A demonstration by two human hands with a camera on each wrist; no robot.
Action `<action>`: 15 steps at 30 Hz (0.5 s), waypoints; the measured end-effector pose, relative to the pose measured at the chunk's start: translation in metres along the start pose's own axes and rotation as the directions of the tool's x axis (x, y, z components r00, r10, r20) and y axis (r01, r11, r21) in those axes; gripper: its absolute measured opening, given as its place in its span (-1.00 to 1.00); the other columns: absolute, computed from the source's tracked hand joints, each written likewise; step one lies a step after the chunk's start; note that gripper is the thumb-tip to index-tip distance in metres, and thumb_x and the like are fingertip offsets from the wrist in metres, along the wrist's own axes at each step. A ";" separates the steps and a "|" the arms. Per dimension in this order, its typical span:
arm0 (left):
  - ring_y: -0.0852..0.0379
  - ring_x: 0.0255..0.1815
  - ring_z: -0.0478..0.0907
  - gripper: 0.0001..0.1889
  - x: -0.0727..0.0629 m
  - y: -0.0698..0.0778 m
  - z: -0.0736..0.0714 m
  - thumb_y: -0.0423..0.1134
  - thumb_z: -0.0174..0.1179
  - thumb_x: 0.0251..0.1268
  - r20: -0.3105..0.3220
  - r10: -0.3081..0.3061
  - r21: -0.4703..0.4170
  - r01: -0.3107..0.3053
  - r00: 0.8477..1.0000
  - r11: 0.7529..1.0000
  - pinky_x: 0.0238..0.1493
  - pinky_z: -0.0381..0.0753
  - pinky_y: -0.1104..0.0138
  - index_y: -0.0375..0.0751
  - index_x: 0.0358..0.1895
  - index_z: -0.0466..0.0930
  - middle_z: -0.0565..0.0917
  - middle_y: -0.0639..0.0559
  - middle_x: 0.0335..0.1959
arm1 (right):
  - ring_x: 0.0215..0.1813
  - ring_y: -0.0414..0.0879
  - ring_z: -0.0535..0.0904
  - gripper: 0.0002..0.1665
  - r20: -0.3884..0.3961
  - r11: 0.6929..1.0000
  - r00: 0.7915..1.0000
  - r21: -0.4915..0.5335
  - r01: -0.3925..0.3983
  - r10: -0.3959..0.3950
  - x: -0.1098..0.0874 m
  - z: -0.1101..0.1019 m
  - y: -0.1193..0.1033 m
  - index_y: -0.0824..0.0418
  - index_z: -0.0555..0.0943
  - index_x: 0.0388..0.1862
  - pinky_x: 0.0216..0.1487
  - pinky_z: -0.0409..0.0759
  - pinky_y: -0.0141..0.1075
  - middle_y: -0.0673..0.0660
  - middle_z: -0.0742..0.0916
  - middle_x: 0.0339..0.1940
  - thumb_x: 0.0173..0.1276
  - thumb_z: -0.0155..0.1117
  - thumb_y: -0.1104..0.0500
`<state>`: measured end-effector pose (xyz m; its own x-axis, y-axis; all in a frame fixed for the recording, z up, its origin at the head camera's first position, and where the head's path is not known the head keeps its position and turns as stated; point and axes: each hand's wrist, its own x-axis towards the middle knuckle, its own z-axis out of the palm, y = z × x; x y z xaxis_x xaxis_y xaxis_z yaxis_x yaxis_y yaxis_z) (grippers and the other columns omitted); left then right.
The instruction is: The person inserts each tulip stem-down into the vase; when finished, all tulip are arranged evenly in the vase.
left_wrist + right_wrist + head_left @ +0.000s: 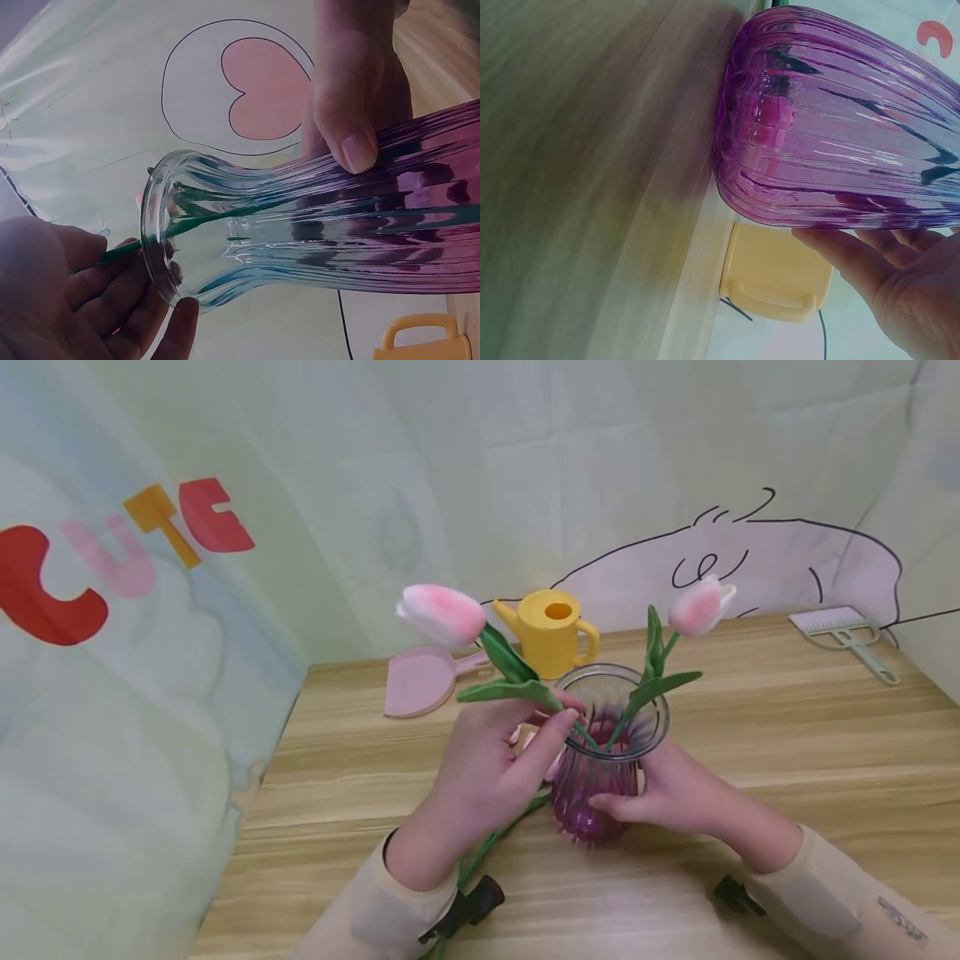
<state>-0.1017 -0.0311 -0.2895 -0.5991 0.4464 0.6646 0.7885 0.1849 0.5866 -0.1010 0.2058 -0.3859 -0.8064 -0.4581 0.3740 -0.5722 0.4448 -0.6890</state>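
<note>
My left hand [483, 760] pinches the stem of a pink-and-white artificial tulip [444, 614] just at the rim of a ribbed glass vase [592, 806]. The stem's lower part runs down inside the vase, as the left wrist view shows through the glass. My right hand [686, 793] grips the vase's side, thumb in front. Purple at its base, the vase fades to clear near the flared mouth. A second tulip [699, 607] stands in it, leaning right. Below my left hand, another green stem [487, 852] lies on the table, partly hidden by the wrist.
Behind the vase stands a yellow watering can [551, 639]. A pink dustpan [422, 681] lies at the back left, and a pale green hand brush [847, 639] at the back right. A printed cloth [450, 468] hangs behind the wooden table [337, 785].
</note>
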 end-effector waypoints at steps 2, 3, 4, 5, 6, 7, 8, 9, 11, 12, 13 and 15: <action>0.21 -0.14 0.73 -0.86 0.000 0.000 0.000 -0.30 0.19 0.50 0.002 0.009 -0.003 -0.009 1.000 1.000 -0.06 0.71 0.45 -0.23 -0.12 0.74 0.80 0.02 -0.21 | 0.32 -0.12 0.56 0.03 0.003 1.000 1.000 -0.003 0.000 0.000 0.000 0.000 0.000 -0.05 0.33 0.44 0.37 0.55 0.03 -0.09 0.63 0.27 0.04 0.70 0.17; 0.21 -0.14 0.74 -0.87 0.001 0.000 0.001 -0.31 0.20 0.49 0.001 0.014 -0.007 -0.014 1.000 1.000 -0.07 0.71 0.45 -0.23 -0.13 0.74 0.80 0.01 -0.21 | 0.33 -0.12 0.56 0.03 0.005 1.000 1.000 -0.003 -0.002 0.002 -0.001 0.000 0.000 -0.05 0.32 0.45 0.37 0.54 0.04 -0.10 0.63 0.28 0.05 0.69 0.16; 0.21 -0.15 0.74 -0.87 0.001 0.000 0.001 -0.31 0.21 0.48 0.000 0.014 -0.012 -0.014 1.000 1.000 -0.08 0.71 0.45 -0.24 -0.13 0.74 0.80 0.00 -0.21 | 0.34 -0.12 0.55 0.04 0.008 1.000 1.000 -0.002 -0.002 0.002 -0.001 0.000 0.000 -0.06 0.31 0.46 0.38 0.54 0.05 -0.10 0.62 0.29 0.05 0.69 0.16; 0.21 -0.15 0.74 -0.89 0.001 0.000 0.001 -0.32 0.22 0.47 -0.001 0.016 -0.018 -0.016 1.000 1.000 -0.09 0.72 0.45 -0.24 -0.14 0.73 0.80 -0.01 -0.19 | 0.35 -0.12 0.55 0.05 0.009 1.000 1.000 -0.001 -0.002 0.002 -0.001 -0.001 -0.001 -0.07 0.31 0.46 0.39 0.53 0.05 -0.10 0.62 0.31 0.05 0.69 0.17; 0.21 -0.16 0.74 -0.90 0.001 0.000 0.002 -0.33 0.24 0.46 -0.003 0.015 -0.024 -0.015 1.000 1.000 -0.08 0.72 0.44 -0.25 -0.12 0.73 0.80 -0.02 -0.16 | 0.35 -0.13 0.54 0.05 0.010 1.000 1.000 0.000 -0.006 0.006 -0.001 -0.001 -0.001 -0.08 0.31 0.46 0.39 0.52 0.05 -0.11 0.62 0.30 0.04 0.70 0.17; 0.21 -0.17 0.74 -0.89 0.001 0.000 0.002 -0.33 0.25 0.45 -0.002 0.003 -0.023 -0.003 1.000 1.000 -0.09 0.72 0.43 -0.25 -0.10 0.72 0.80 -0.03 -0.15 | 0.36 -0.13 0.54 0.06 0.010 1.000 1.000 0.001 -0.008 0.008 -0.001 -0.001 -0.001 -0.08 0.31 0.45 0.40 0.51 0.05 -0.12 0.61 0.30 0.03 0.71 0.18; 0.22 -0.18 0.74 -0.88 0.001 0.000 0.003 -0.33 0.27 0.44 0.000 -0.012 -0.021 0.012 1.000 1.000 -0.09 0.72 0.42 -0.25 -0.08 0.71 0.80 -0.02 -0.13 | 0.36 -0.14 0.54 0.07 0.010 1.000 1.000 0.004 -0.011 0.011 -0.001 -0.001 -0.001 -0.09 0.30 0.45 0.41 0.51 0.05 -0.13 0.61 0.31 0.02 0.71 0.19; 0.22 -0.19 0.74 -0.88 0.001 0.000 0.003 -0.32 0.27 0.44 0.001 -0.029 -0.018 0.029 1.000 0.999 -0.08 0.72 0.41 -0.25 -0.07 0.71 0.79 -0.03 -0.12 | 0.37 -0.15 0.53 0.08 0.010 1.000 1.000 0.005 -0.009 0.009 -0.001 -0.001 -0.001 -0.09 0.30 0.45 0.42 0.50 0.05 -0.13 0.61 0.31 0.00 0.71 0.20; 0.22 -0.21 0.73 -0.87 0.001 0.000 0.004 -0.32 0.29 0.42 0.002 -0.062 -0.021 0.062 0.998 0.998 -0.08 0.73 0.39 -0.26 -0.07 0.70 0.79 -0.03 -0.13 | 0.36 -0.15 0.54 0.07 0.007 1.000 1.000 0.006 -0.009 0.009 -0.001 -0.001 -0.001 -0.07 0.31 0.44 0.42 0.50 0.04 -0.12 0.61 0.30 0.00 0.72 0.20; 0.22 -0.22 0.73 -0.87 0.001 0.000 0.005 -0.31 0.30 0.42 0.001 -0.080 -0.021 0.080 0.997 0.997 -0.09 0.73 0.39 -0.26 -0.07 0.70 0.78 -0.02 -0.14 | 0.35 -0.15 0.54 0.07 0.005 1.000 1.000 0.005 -0.009 0.009 -0.001 -0.001 -0.001 -0.06 0.32 0.43 0.41 0.51 0.04 -0.12 0.61 0.29 -0.01 0.72 0.20; 0.22 -0.22 0.73 -0.88 0.001 0.001 0.005 -0.30 0.30 0.42 0.001 -0.096 -0.024 0.096 0.995 0.995 -0.10 0.73 0.39 -0.25 -0.09 0.70 0.78 -0.01 -0.17 | 0.36 -0.15 0.54 0.07 0.004 1.000 1.000 0.003 -0.007 0.007 0.000 -0.001 -0.001 -0.05 0.31 0.43 0.41 0.51 0.04 -0.12 0.61 0.29 -0.01 0.72 0.20; 0.21 -0.23 0.74 -0.91 0.001 0.001 0.006 -0.30 0.31 0.41 -0.003 -0.104 -0.041 0.104 0.995 0.994 -0.12 0.74 0.39 -0.26 -0.14 0.70 0.77 -0.03 -0.18 | 0.35 -0.15 0.54 0.06 0.003 1.000 1.000 -0.003 -0.007 0.007 0.000 -0.001 -0.001 -0.03 0.32 0.43 0.41 0.51 0.05 -0.12 0.61 0.29 -0.01 0.72 0.20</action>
<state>-0.1008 -0.0255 -0.2914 -0.6785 0.4222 0.6012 0.7156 0.1947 0.6709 -0.1005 0.2059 -0.3847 -0.8096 -0.4576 0.3675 -0.5674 0.4502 -0.6894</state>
